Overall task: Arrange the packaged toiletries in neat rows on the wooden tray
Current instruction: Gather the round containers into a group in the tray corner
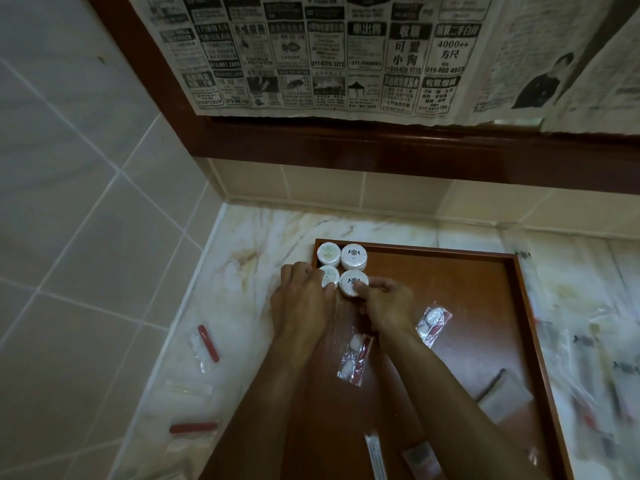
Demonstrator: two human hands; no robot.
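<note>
Marble counter (263, 233) in a tiled corner, newspaper (311, 53) taped above. Wooden tray (450, 306) carries four round white soaps (353, 256) in a two-by-two block at its far-left corner. Left hand (301, 299) pinches the near-left one, right hand (388, 306) the near-right. Two clear sachets (433, 325) lie mid-tray.

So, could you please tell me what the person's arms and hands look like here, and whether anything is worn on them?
Both forearms are bare as far as the picture shows: no sleeves, gloves, watch or bracelets in view. The left hand and right hand show no rings that I can make out, though the dim light and blur hide fine detail.
</note>
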